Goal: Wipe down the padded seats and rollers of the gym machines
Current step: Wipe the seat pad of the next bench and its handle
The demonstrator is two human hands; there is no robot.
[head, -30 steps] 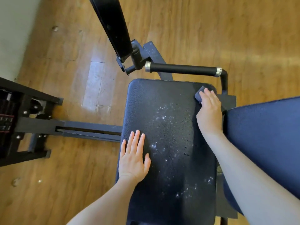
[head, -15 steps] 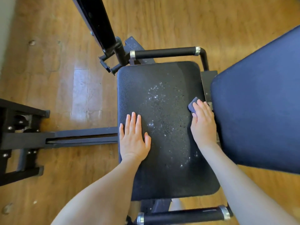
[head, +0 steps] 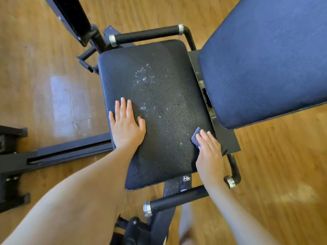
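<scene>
A black padded seat (head: 159, 89) fills the middle of the view, speckled with white spray droplets (head: 145, 76) down its centre. My left hand (head: 126, 125) lies flat on the seat's left side, fingers straight. My right hand (head: 209, 151) presses a small blue-grey cloth (head: 195, 137) against the seat near its right edge, fingers straight over it. A blue padded backrest (head: 265, 59) rises at the right.
Black handle bars with chrome ends run along the far (head: 146, 34) and near (head: 177, 198) sides of the seat. A black frame rail (head: 62, 154) reaches left over the wooden floor (head: 44, 68). A black upright pad (head: 70, 16) stands at the top left.
My right hand has slid the cloth down the seat's right edge from the far corner toward me. My left hand has stayed flat on the seat; the view has shifted.
</scene>
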